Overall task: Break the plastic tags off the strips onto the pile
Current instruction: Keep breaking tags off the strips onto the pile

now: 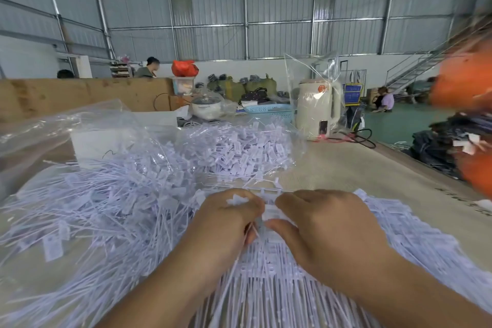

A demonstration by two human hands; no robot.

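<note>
Gripping one strip (269, 214) at tabletop (346, 168) near edge: left hand (226, 221), right hand (324, 224); loose-tag pile (93, 208) left; kettle (318, 109) far edge; metal-walled hall.

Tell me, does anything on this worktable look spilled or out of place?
Mostly no. The loose tags sprawl untidily left of the hands, but that is the pile they belong on. The one oddity is a cream kettle standing among the work with a clear plastic bag draped over it.

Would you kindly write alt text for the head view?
Both hands, left hand and right hand, grip a strip of white plastic tags over stacked strips; a pile of loose tags lies left, a cream kettle behind.
</note>
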